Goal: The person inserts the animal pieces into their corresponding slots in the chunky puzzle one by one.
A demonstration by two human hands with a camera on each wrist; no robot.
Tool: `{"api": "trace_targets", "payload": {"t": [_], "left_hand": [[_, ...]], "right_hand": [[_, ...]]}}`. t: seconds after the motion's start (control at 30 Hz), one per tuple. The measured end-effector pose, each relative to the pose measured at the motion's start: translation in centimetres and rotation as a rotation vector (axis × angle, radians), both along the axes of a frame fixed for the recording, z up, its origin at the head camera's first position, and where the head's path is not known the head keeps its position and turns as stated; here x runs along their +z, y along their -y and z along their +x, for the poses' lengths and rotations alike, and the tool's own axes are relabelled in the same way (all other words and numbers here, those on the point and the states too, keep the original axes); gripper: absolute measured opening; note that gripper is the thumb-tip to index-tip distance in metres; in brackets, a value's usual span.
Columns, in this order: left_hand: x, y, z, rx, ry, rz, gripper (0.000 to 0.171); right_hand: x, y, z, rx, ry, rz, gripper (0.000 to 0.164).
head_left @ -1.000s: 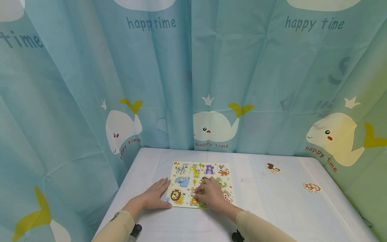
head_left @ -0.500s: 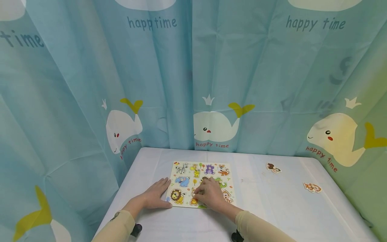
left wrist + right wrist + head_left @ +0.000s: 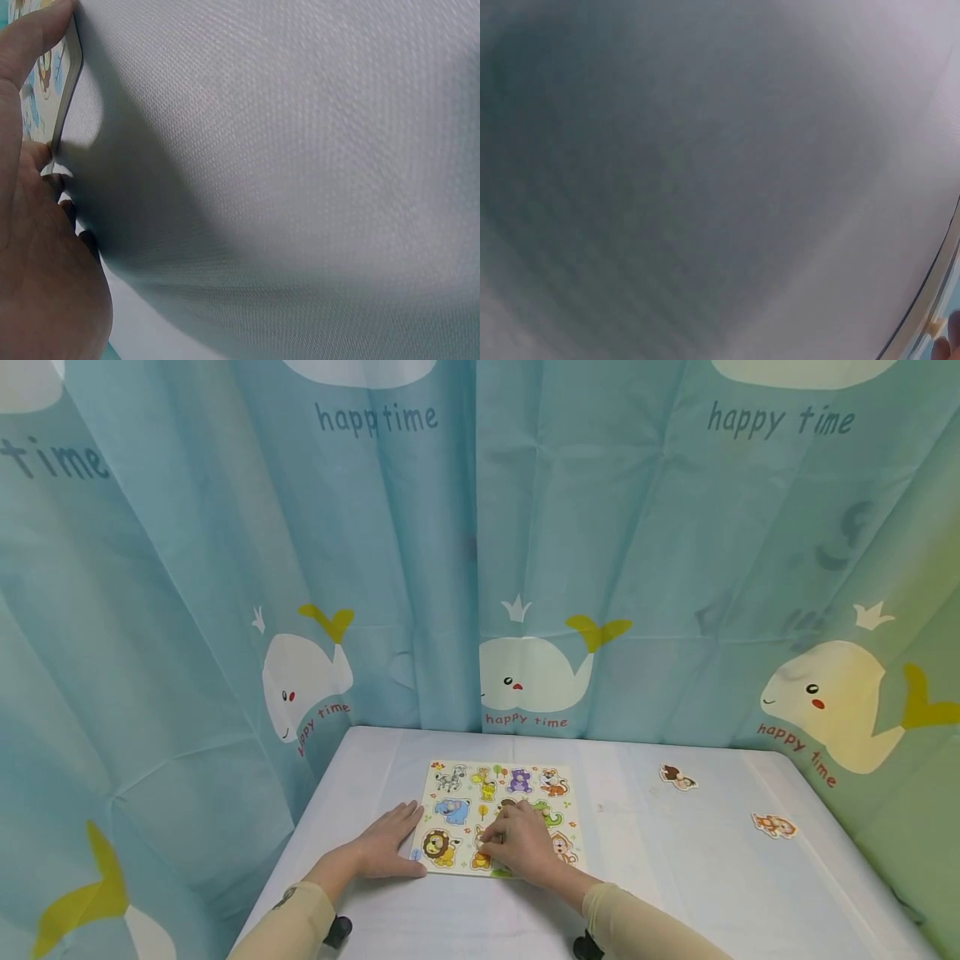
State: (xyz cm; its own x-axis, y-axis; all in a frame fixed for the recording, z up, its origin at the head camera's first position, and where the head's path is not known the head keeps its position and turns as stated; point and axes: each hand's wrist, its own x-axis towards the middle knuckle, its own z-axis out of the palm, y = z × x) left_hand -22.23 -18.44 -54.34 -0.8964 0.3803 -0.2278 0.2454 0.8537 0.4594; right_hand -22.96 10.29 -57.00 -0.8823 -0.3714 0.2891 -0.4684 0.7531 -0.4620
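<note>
A knobbed animal puzzle board (image 3: 463, 792) lies on the table, with zebra, giraffe, elephant, lion and other pieces in it. My left hand (image 3: 386, 843) rests at its left edge, fingers fairly straight; in the left wrist view the thumb and a fingertip touch the board's side (image 3: 69, 82). Over the lower middle of the board, my right hand (image 3: 528, 843) pinches an orange puzzle piece (image 3: 481, 860), apparently a kangaroo. The fingers cover its upper part. Only fingertips (image 3: 954, 330) of this hand show at the corner of the right wrist view.
Two loose puzzle pieces lie to the right on the white table (image 3: 645, 877): a brown-and-white one (image 3: 678, 777) and an orange one (image 3: 774, 826). A blue whale-print curtain (image 3: 420, 527) hangs behind the table. Dark round objects (image 3: 339, 932) sit below the wrists.
</note>
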Motion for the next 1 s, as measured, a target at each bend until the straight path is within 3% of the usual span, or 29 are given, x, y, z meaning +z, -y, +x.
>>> {"api": "trace_targets", "payload": {"t": [0.5, 0.67, 0.8, 1.0], "left_hand": [[-0.1, 0.1, -0.2, 0.004, 0.001, -0.002, 0.109], [0.0, 0.1, -0.1, -0.008, 0.001, 0.007, 0.108], [0.0, 0.1, -0.1, -0.006, -0.001, 0.005, 0.108], [0.0, 0.1, -0.1, 0.0, 0.001, 0.003, 0.108]], "right_hand": [[0.1, -0.1, 0.1, 0.008, -0.05, 0.039, 0.012], [0.8, -0.9, -0.1, 0.023, -0.048, 0.028, 0.009], [2.2, -2.7, -1.1, -0.047, -0.075, -0.003, 0.006], [4.0, -6.3, -2.8, -0.195, -0.031, -0.045, 0.011]]}}
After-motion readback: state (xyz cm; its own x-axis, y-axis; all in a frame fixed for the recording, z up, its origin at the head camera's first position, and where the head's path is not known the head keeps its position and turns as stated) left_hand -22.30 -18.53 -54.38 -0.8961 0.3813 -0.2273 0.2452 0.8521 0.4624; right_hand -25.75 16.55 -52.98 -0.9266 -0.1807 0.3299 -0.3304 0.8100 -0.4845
